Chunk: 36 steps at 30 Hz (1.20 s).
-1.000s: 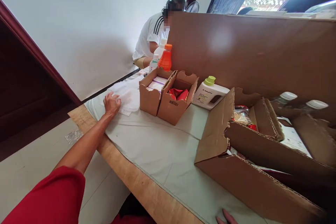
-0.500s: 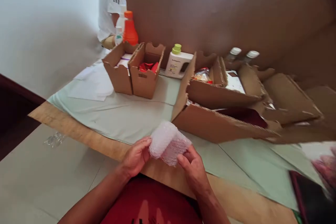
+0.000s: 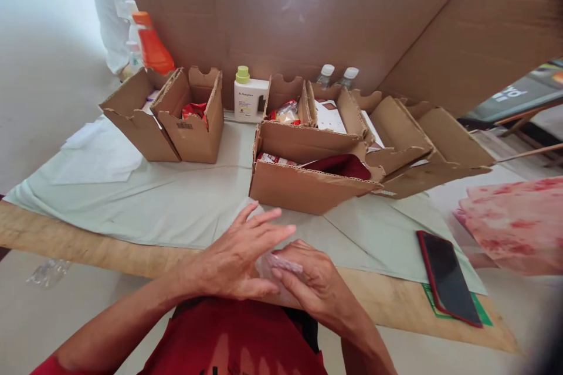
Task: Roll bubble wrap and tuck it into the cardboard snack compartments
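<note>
A bubble wrap packet (image 3: 287,263) is held over the table's front edge, close to my body. My right hand (image 3: 313,281) closes on it, with the thumb pressed along its near side. My left hand (image 3: 244,252) is stretched out beside the packet, fingers spread, the palm turned toward the wrap and hiding much of it. Whether the left palm touches the wrap I cannot tell. What the wrap contains is not visible.
Several open cardboard boxes (image 3: 308,184) stand across the table with packets and a dark red cloth (image 3: 341,165). Behind are a white detergent bottle (image 3: 247,99) and an orange bottle (image 3: 153,47). A phone (image 3: 448,278) lies at right. Other people's clothing shows at both sides.
My left hand has let go of the bubble wrap and spread its fingers, while my right hand has turned and closed round it. The view has swung right, showing more of the phone.
</note>
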Each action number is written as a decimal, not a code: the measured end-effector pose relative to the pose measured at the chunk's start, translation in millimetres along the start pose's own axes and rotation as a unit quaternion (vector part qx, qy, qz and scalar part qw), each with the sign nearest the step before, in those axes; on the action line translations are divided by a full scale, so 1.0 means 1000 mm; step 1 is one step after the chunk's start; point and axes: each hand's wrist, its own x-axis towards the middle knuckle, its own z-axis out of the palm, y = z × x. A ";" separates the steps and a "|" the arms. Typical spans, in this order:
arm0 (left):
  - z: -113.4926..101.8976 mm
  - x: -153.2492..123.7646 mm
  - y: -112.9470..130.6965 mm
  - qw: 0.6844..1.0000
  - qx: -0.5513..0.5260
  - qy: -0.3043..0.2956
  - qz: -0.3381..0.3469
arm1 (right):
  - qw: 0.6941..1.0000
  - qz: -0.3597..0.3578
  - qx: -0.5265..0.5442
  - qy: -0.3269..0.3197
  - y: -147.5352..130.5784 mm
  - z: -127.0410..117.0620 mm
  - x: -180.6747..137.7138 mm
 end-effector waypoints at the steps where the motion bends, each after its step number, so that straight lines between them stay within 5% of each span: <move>1: -0.001 0.005 -0.005 0.999 -0.010 -0.043 -0.012 | 1.000 -0.010 -0.001 -0.001 -0.003 -0.009 -0.002; 5: -0.007 -0.003 -0.036 0.984 0.007 -0.134 -0.120 | 0.995 0.049 0.047 0.070 -0.002 -0.048 -0.038; 10: -0.036 -0.041 -0.056 0.959 -0.077 -0.124 -0.242 | 0.939 0.216 0.062 0.260 0.026 -0.079 -0.099; 14: -0.058 -0.052 -0.065 0.913 -0.204 -0.096 -0.339 | 0.907 0.323 0.029 0.267 0.059 -0.077 -0.099; 18: -0.046 -0.053 -0.082 0.939 0.023 0.034 -0.342 | 0.899 0.353 -0.105 0.238 0.096 -0.064 -0.087; 22: -0.020 -0.057 -0.072 0.919 0.255 0.158 -0.254 | 0.865 0.308 -0.270 0.289 0.110 -0.053 -0.088; 24: -0.005 -0.055 -0.058 0.928 0.265 0.178 -0.192 | 0.886 0.248 -0.284 0.268 0.100 -0.037 -0.078; 27: 0.022 -0.050 -0.044 0.957 0.231 0.117 -0.133 | 0.945 0.127 -0.260 0.154 0.075 0.010 -0.038; 31: 0.051 -0.055 -0.058 0.963 0.204 0.036 -0.171 | 0.970 0.050 -0.235 -0.039 0.066 0.067 -0.001; 33: 0.056 -0.062 -0.069 0.965 0.194 0.022 -0.174 | 0.966 0.067 -0.246 -0.049 0.080 0.065 -0.018; 36: 0.058 -0.070 -0.076 0.968 0.185 0.015 -0.166 | 0.939 0.153 -0.308 0.018 0.109 0.026 -0.079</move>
